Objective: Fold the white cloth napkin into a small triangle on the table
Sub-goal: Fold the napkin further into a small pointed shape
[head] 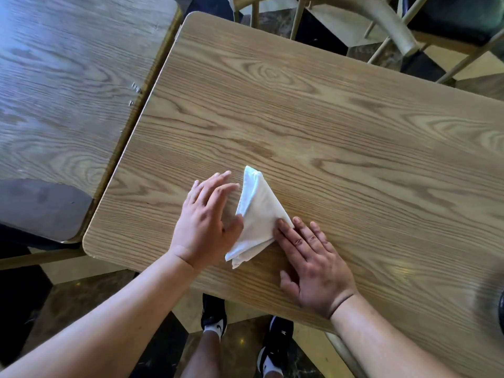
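The white cloth napkin (256, 214) lies folded as a small triangle on the wooden table (341, 126), near its front edge. My left hand (207, 219) lies flat just left of it, fingers spread, the thumb touching the napkin's left edge. On the other side, my right hand (313, 263) rests flat on the table, with its fingertips against the napkin's lower right edge. Neither hand grips the cloth.
A second wooden table (68, 77) stands close on the left, with a narrow gap between the two. Chairs (387, 25) stand beyond the far edge. My feet in black shoes (215, 315) show below the table's front edge.
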The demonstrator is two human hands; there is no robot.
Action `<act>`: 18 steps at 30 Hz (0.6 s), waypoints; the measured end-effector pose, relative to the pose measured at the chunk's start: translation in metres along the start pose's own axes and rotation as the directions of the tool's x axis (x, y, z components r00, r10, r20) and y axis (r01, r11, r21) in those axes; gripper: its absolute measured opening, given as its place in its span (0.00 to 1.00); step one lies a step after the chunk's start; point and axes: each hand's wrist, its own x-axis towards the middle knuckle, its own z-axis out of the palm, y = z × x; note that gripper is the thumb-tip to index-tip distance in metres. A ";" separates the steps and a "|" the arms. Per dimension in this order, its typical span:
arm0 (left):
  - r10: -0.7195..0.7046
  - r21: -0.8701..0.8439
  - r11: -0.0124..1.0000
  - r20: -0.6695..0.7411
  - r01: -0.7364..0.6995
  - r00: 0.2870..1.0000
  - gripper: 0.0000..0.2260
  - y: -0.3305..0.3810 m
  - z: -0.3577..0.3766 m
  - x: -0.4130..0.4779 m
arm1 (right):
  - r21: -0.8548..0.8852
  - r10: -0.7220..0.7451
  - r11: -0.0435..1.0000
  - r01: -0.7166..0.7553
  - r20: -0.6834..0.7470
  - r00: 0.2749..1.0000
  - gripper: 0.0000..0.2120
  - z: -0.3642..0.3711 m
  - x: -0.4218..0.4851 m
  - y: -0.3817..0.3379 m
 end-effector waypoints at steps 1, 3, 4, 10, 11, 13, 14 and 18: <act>0.010 -0.015 1.000 0.002 -0.010 1.000 0.23 0.002 -0.002 0.012 | 0.005 0.003 1.000 -0.003 0.000 1.000 0.39 0.000 0.000 0.000; 0.002 -0.020 1.000 0.053 -0.001 0.999 0.26 0.003 -0.007 0.037 | 0.011 0.004 1.000 -0.004 -0.005 1.000 0.39 -0.001 0.001 -0.001; 0.004 0.000 1.000 0.098 -0.004 0.995 0.29 0.004 -0.010 0.048 | 0.010 0.002 1.000 -0.002 -0.007 1.000 0.39 -0.001 0.001 0.000; 0.056 0.095 0.991 0.336 -0.093 0.940 0.30 0.016 -0.012 0.089 | 0.040 -0.007 0.999 0.008 -0.016 1.000 0.39 -0.001 0.000 0.000; 0.074 0.089 0.990 0.334 -0.109 0.940 0.26 0.018 -0.011 0.091 | 0.044 -0.007 0.999 0.008 -0.018 1.000 0.39 0.000 0.000 0.000; 0.084 0.104 0.987 0.328 -0.125 0.941 0.18 0.020 -0.011 0.094 | 0.047 -0.004 0.999 0.005 -0.015 1.000 0.38 -0.002 0.001 0.000; 0.073 0.122 0.985 0.340 -0.121 0.938 0.16 0.022 -0.012 0.095 | 0.046 -0.003 0.999 0.004 -0.008 1.000 0.37 -0.004 0.001 -0.001; -0.008 0.069 0.997 0.400 -0.022 0.917 0.11 0.031 -0.019 0.091 | 0.136 0.064 0.989 -0.060 -0.022 0.998 0.31 -0.021 0.008 -0.009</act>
